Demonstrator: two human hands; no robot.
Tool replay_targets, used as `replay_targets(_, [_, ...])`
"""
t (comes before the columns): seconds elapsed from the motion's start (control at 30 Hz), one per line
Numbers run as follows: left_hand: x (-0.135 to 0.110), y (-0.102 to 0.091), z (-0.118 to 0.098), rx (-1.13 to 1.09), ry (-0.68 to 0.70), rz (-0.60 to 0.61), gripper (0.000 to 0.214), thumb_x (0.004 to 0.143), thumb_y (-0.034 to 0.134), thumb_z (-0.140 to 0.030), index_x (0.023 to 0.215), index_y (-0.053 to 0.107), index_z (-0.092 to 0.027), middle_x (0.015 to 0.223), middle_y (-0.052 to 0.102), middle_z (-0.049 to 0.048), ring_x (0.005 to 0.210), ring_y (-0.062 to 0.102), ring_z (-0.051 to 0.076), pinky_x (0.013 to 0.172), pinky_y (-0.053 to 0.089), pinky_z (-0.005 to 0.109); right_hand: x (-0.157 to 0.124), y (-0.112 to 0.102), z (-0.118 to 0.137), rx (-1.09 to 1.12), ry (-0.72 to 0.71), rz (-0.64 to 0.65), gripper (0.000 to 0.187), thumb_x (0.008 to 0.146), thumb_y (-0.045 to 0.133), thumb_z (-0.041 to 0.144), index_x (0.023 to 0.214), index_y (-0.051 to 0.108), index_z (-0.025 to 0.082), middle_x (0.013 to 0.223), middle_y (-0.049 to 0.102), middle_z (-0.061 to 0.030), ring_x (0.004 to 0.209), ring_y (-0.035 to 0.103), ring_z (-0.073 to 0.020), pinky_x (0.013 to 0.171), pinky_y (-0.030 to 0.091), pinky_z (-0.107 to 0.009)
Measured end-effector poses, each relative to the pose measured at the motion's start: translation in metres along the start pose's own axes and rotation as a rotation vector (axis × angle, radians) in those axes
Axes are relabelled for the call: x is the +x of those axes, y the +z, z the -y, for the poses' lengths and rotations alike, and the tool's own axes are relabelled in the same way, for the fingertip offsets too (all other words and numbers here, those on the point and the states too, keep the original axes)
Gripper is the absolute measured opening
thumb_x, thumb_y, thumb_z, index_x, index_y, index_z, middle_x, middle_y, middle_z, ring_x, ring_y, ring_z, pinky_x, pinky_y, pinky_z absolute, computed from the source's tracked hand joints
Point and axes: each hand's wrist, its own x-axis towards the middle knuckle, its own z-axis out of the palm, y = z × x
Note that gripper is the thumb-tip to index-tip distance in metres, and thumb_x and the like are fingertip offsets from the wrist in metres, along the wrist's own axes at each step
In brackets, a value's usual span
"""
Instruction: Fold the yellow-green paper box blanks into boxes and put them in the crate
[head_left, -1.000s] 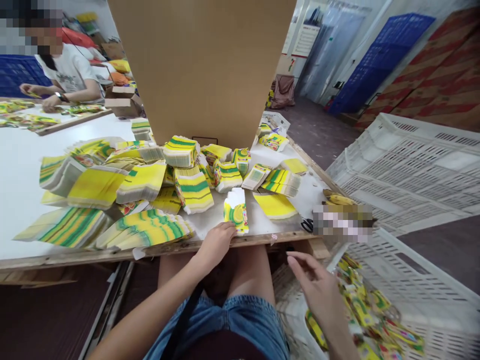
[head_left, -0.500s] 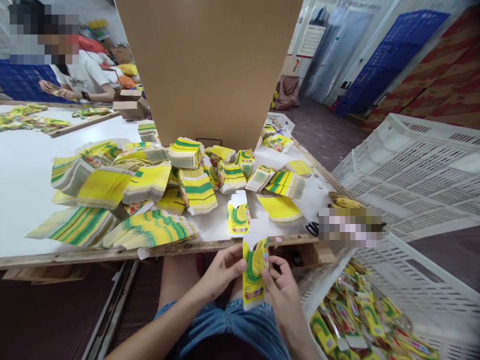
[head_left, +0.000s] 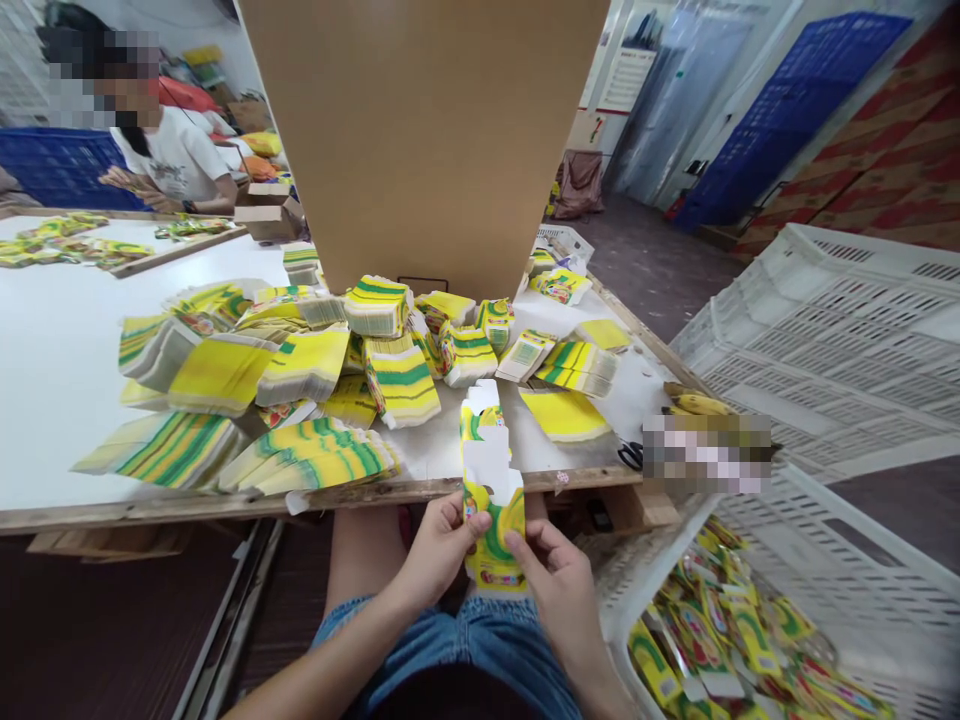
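A person seated at a white surface (head_left: 52, 400) with a wooden edge holds a yellow-and-green printed carton (head_left: 491, 545) just above the lap, in front of the near edge. The left hand (head_left: 439, 550) pinches its left side and the right hand (head_left: 561, 578) its right side, each with the thumb on the printed front and the fingers curled around the edge. The carton is upright, its white flaps pointing away from the person and overlapping the view of a second carton (head_left: 478, 398) lying on the surface behind it. Beyond and to the left are many bundles of flat yellow, green and white cartons (head_left: 225, 375), some stacked, some fanned out. A tall brown cardboard panel (head_left: 435, 140) stands behind them. Near the right edge lie scissors with black handles (head_left: 631, 456), and beside them bananas (head_left: 697, 404), partly blurred out. At lower right, a white slatted crate (head_left: 892, 590) holds a jumble of yellow and green packs (head_left: 750, 640); more white crates (head_left: 825, 330) stand behind it. At upper left, another person in a white shirt (head_left: 184, 160) sits by a small open cardboard box (head_left: 268, 218), hands raised together; what they hold is too small to tell.
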Motion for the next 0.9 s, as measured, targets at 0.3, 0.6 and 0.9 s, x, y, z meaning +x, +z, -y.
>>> replay_targets(0.3, [-0.010,-0.009,-0.008,0.131,0.090,0.057,0.055,0.084,0.066,-0.028,0.128,0.036,-0.024,0.097,0.069,0.0060,0.084,0.066,0.018,0.075,0.050,0.029,0.005,-0.003,0.010,-0.030,-0.200,0.093,0.052,0.085,0.065,0.032,0.131,0.042,0.028,0.117,0.064,-0.0074,0.100,0.063,-0.0205,0.089,0.050,-0.034])
replay_targets(0.6, [-0.018,-0.012,-0.017,0.035,-0.062,0.289,0.045,0.078,0.073,-0.022,0.114,0.047,-0.022,0.094,0.068,0.0058,0.082,0.065,0.016,0.072,0.048,0.025,0.012,-0.021,0.033,-0.370,-0.326,0.243,0.031,0.094,0.050,0.037,0.074,0.066,0.019,0.069,0.062,-0.0022,0.063,0.056,-0.0145,0.058,0.043,-0.023])
replay_targets(0.9, [-0.019,-0.011,-0.016,0.338,-0.010,0.163,0.040,0.081,0.067,-0.024,0.120,0.057,-0.018,0.105,0.069,0.0096,0.090,0.065,0.021,0.078,0.049,0.029,0.015,-0.023,0.029,-0.071,-0.064,0.122,0.043,0.086,0.058,0.053,0.114,0.055,0.020,0.067,0.064,0.0009,0.045,0.049,-0.0100,0.043,0.039,-0.020])
